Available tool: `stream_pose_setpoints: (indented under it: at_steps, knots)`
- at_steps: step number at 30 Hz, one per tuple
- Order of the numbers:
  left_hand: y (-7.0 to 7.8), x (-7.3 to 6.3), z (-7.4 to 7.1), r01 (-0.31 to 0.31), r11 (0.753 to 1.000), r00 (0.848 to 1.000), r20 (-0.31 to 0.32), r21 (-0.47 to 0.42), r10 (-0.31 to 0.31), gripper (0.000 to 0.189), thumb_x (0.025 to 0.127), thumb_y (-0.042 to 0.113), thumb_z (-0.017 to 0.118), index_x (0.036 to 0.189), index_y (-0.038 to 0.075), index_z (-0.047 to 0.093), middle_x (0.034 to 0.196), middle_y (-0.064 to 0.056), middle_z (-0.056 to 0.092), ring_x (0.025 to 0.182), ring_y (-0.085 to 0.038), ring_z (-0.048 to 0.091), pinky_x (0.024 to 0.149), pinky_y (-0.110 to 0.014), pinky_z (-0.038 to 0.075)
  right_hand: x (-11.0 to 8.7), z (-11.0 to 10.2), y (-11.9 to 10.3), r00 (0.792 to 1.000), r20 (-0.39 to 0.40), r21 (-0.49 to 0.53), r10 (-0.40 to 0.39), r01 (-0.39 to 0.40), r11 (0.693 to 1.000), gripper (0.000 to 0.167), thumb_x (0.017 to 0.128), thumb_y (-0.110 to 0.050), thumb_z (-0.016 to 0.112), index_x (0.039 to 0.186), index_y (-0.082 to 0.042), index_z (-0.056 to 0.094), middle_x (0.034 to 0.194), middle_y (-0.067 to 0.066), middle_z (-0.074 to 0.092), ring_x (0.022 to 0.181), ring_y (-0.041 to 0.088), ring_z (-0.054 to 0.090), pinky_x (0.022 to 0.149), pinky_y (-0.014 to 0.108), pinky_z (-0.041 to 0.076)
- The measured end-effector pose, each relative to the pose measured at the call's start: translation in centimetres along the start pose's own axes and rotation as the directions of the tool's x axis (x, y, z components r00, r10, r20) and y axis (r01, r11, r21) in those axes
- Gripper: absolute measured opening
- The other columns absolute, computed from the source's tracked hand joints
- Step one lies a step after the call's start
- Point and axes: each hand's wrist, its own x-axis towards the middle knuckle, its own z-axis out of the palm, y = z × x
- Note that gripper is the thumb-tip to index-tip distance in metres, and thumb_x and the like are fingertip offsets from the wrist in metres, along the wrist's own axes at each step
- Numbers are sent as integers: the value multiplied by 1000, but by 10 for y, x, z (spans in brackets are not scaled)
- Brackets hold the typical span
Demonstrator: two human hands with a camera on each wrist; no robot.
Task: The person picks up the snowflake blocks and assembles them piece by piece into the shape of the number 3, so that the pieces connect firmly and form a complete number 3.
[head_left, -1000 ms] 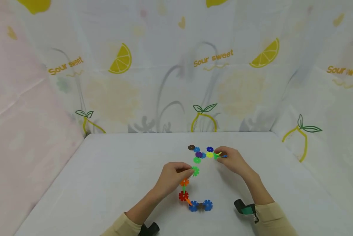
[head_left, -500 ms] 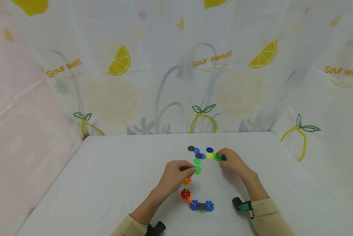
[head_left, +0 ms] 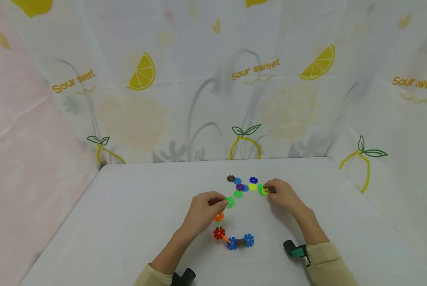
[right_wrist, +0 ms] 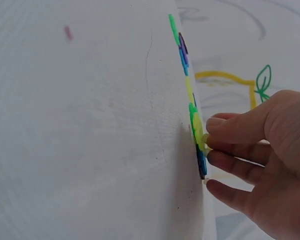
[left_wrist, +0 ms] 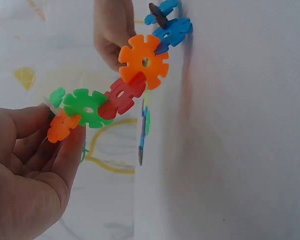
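My left hand [head_left: 203, 210] pinches the upper end of a chain of notched plastic snowflake discs, close to a green disc [head_left: 230, 202]. In the left wrist view, a small orange disc [left_wrist: 62, 126] and a bit of white sit at its fingertips. Down the chain come a red disc [head_left: 219, 233], a brown disc [head_left: 240, 242] and blue discs [head_left: 248, 240]. At the far side of the table, my right hand [head_left: 283, 194] touches flat-lying discs with its fingertips, among them a yellow disc [head_left: 265, 192] and a dark blue one [head_left: 273, 191] partly hidden by the fingers.
Several loose discs lie left of the right hand: brown [head_left: 231, 178], purple [head_left: 240, 187], dark blue [head_left: 253, 180], yellow [head_left: 252, 187] and green [head_left: 238, 194]. A white table [head_left: 127, 222] carries everything, with a lemon-printed curtain [head_left: 185, 99] behind it.
The discs at my right fingertips were tilted and now lie flat, with the yellow one more exposed. My left hand has shifted slightly left, carrying the chain along.
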Motion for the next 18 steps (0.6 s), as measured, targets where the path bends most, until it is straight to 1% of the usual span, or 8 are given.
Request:
stream_pose_setpoints:
  at_steps: [3, 6, 8, 12, 15, 18]
  knots:
    - [-2, 0, -3, -3, 1000, 1000, 11, 8, 3, 16, 96, 28, 66, 103, 17, 74, 97, -5, 74, 85, -13, 65, 73, -25, 56, 0, 1, 0, 1000, 16, -15, 11, -10, 1000, 23, 82, 4, 64, 103, 2, 72, 95, 13, 66, 87, 24, 57, 79, 40, 52]
    - [-3, 2, -5, -2, 1000, 1000, 22, 10, 2, 15, 96, 27, 66, 103, 17, 74, 96, -6, 75, 85, -13, 65, 74, -26, 56, 0, 0, -1, 999, 36, -26, 20, -19, 999, 23, 81, 4, 65, 103, 3, 72, 89, 11, 63, 81, 21, 52, 73, 35, 47]
    - [-4, 2, -6, -4, 1000, 1000, 23, 14, 4, 15, 96, 27, 66, 104, 17, 74, 96, -6, 75, 84, -13, 65, 74, -27, 56, -1, -1, -2, 999, 46, -31, 25, -23, 999, 25, 81, 3, 65, 106, 4, 71, 89, 11, 63, 81, 21, 52, 72, 34, 46]
    - [-6, 3, -9, 9, 1000, 1000, 16, 17, -10, 16, 96, 29, 66, 104, 18, 74, 93, -2, 74, 84, -14, 65, 75, -28, 56, -4, -2, -1, 998, 57, -49, 39, -36, 998, 27, 81, 2, 68, 108, 5, 70, 92, 12, 65, 82, 22, 53, 73, 35, 47]
    - [-9, 2, -12, 19, 1000, 1000, 14, 3, -19, 16, 95, 29, 66, 103, 18, 74, 91, -3, 73, 84, -15, 65, 75, -28, 56, -6, -3, 2, 997, 54, -56, 61, -57, 997, 25, 79, 2, 71, 104, 3, 69, 92, 12, 62, 83, 22, 53, 74, 36, 48]
    - [-11, 2, -13, 21, 1000, 1000, 13, -6, -21, 16, 95, 30, 67, 103, 18, 74, 91, -4, 73, 83, -15, 64, 75, -27, 56, -7, -5, 3, 997, 47, -33, 58, -57, 998, 22, 76, 5, 72, 96, 1, 66, 90, 11, 56, 83, 23, 51, 73, 35, 47]
